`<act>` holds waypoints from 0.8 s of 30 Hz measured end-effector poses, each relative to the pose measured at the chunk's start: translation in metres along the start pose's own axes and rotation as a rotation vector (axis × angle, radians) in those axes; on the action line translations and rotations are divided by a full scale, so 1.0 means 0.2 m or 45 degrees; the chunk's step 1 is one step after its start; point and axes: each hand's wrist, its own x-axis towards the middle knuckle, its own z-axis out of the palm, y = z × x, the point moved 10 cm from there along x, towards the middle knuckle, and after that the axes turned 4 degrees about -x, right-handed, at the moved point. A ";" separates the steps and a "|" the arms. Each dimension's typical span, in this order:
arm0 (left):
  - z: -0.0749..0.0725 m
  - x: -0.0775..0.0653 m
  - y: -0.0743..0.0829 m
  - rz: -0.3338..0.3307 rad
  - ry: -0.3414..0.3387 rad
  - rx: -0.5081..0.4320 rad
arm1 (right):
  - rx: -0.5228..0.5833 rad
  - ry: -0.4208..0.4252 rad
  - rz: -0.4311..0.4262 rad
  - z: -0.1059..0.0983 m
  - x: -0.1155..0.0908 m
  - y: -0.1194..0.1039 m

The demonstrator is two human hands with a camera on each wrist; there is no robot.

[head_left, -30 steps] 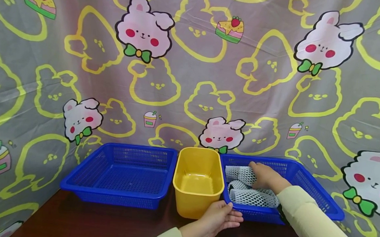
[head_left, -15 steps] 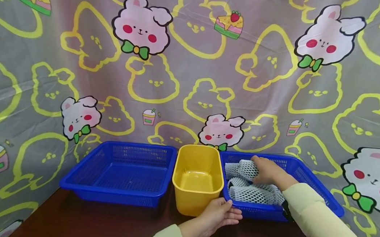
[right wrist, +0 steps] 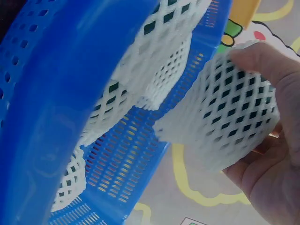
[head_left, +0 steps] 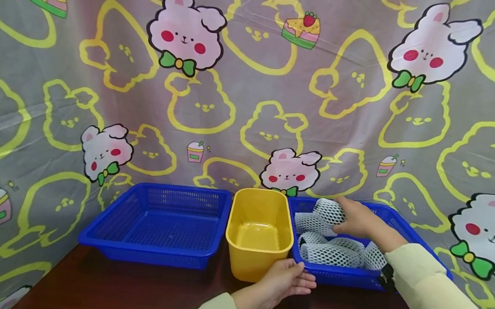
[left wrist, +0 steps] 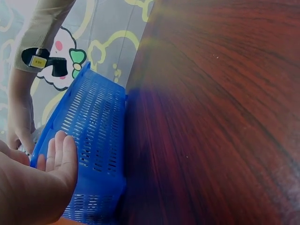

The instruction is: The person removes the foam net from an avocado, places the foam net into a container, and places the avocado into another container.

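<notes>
My right hand [head_left: 359, 221] grips an item in white foam netting [head_left: 328, 211] over the back of the right blue basket [head_left: 342, 277]. Dark green shows through the mesh of the held item [right wrist: 234, 108] in the right wrist view, where thumb and fingers sit on opposite sides of it. Several more netted items [head_left: 330, 255] lie in that basket, mostly toward its left and front. At the basket's front left corner, my left hand [head_left: 283, 282] has its fingers straight and the thumb right at the rim. Those straight fingers overlap the slotted basket wall [left wrist: 96, 122] in the left wrist view.
A deep yellow bin [head_left: 258, 261] stands between the two baskets, close to both. Left of it is another blue basket [head_left: 152, 258] with a mesh floor. All stand on a dark red-brown wooden table [head_left: 137, 289], with a patterned curtain [head_left: 242, 93] behind.
My right hand has raised the netted item up from among the others and slightly to the right. My left hand has stayed at the basket's front corner.
</notes>
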 end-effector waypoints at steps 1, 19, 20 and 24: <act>0.00 0.00 0.00 -0.004 0.001 0.002 | 0.006 0.008 -0.004 -0.01 -0.01 0.00; -0.04 -0.09 0.04 0.051 -0.112 0.078 | 0.039 0.130 -0.179 -0.10 -0.17 -0.20; -0.04 -0.11 0.04 0.050 -0.123 0.081 | 0.041 0.134 -0.184 -0.10 -0.18 -0.22; -0.06 -0.14 0.07 0.067 -0.161 0.077 | 0.051 0.154 -0.211 -0.09 -0.22 -0.27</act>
